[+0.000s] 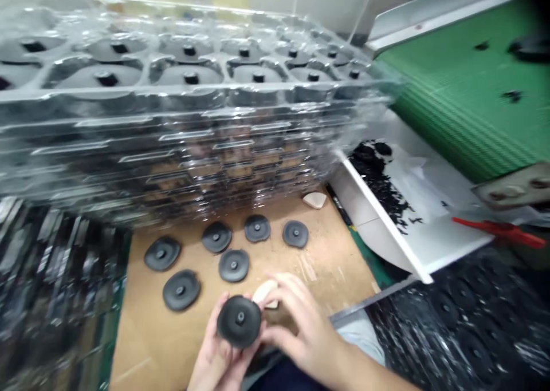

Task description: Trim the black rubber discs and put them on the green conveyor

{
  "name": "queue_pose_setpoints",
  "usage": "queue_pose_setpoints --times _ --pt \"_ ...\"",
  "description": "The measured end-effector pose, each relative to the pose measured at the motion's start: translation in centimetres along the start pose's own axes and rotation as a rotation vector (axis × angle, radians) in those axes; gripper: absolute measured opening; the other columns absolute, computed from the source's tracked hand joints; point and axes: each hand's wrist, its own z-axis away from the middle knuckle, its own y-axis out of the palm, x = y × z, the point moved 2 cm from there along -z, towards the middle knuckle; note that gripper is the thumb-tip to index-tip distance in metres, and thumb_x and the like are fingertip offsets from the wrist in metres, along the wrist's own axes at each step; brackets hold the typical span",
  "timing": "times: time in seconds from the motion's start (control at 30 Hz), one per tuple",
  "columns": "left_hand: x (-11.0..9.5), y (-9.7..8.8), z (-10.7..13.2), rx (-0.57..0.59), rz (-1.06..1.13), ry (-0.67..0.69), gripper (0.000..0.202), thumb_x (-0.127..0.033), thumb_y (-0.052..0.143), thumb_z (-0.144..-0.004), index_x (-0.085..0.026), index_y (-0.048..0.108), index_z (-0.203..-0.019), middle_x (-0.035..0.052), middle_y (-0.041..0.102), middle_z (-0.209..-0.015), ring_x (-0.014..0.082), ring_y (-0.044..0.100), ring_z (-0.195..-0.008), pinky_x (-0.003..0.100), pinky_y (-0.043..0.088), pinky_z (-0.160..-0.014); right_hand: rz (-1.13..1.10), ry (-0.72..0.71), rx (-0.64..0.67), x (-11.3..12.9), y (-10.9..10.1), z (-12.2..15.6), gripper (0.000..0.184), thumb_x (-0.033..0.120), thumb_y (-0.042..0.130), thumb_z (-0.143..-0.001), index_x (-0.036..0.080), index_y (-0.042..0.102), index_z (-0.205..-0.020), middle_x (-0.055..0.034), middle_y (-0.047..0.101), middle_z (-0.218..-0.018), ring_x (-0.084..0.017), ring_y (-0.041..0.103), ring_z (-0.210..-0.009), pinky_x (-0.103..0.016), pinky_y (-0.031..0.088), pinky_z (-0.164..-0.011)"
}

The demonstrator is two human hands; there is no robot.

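Note:
In my left hand (219,354) is a round black plastic disc (239,322) with a small hub at its centre, hub side up. My right hand (296,322) is at the disc's right rim, thumb and fingers curved in. A white wedge-shaped piece (265,292) shows at the fingers of that hand, beside the rim; its far part is hidden by them. Several similar dark discs lie hub up on the brown cardboard (141,328), among them one at the left (162,253) and one at the right (295,234).
A tall stack of clear plastic trays (240,102) holding discs stands behind the cardboard. Another white wedge (315,200) lies near it. Right are a white bin (382,225) with black scraps, a green conveyor belt (464,70) and a red-handled tool (498,229). Blurred trays flank both sides.

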Motion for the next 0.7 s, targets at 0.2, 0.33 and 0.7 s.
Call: queue_pose_setpoints --times 0.2,0.33,0.7 --pt "-1.3 1.3 1.0 -0.054 0.083 0.212 0.055 -0.041 0.075 -0.062 -0.034 0.059 -0.115 0.0056 0.063 -0.125 0.0280 0.052 -0.120 0.043 0.036 -0.106 0.022 -0.007 -0.029 -3.0 3.4 0.8 0.024 0.024 0.060 -0.081 0.021 0.061 -0.105 -0.0140 0.057 -0.124 -0.033 0.050 -0.114 -0.056 0.042 -0.092" --pt "-1.2 1.8 1.4 -0.086 0.112 0.270 0.056 -0.042 0.074 -0.062 -0.032 0.058 -0.115 0.0080 0.062 -0.124 0.0276 0.052 -0.121 0.042 0.037 -0.105 0.005 -0.050 -0.080 -4.1 3.8 0.5 0.017 0.023 0.053 -0.087 0.023 0.065 -0.099 -0.0110 0.062 -0.111 -0.029 0.054 -0.105 -0.053 0.044 -0.089" --pt "-1.0 4.6 2.7 -0.129 0.092 0.362 0.049 -0.035 0.083 -0.049 -0.036 0.067 -0.095 -0.0028 0.071 -0.107 0.0241 0.064 -0.103 0.032 0.051 -0.089 -0.093 -0.354 -0.126 4.4 -2.5 -0.3 0.041 0.021 0.062 -0.079 0.036 0.061 -0.117 -0.0072 0.059 -0.105 -0.023 0.058 -0.090 -0.037 0.054 -0.070"
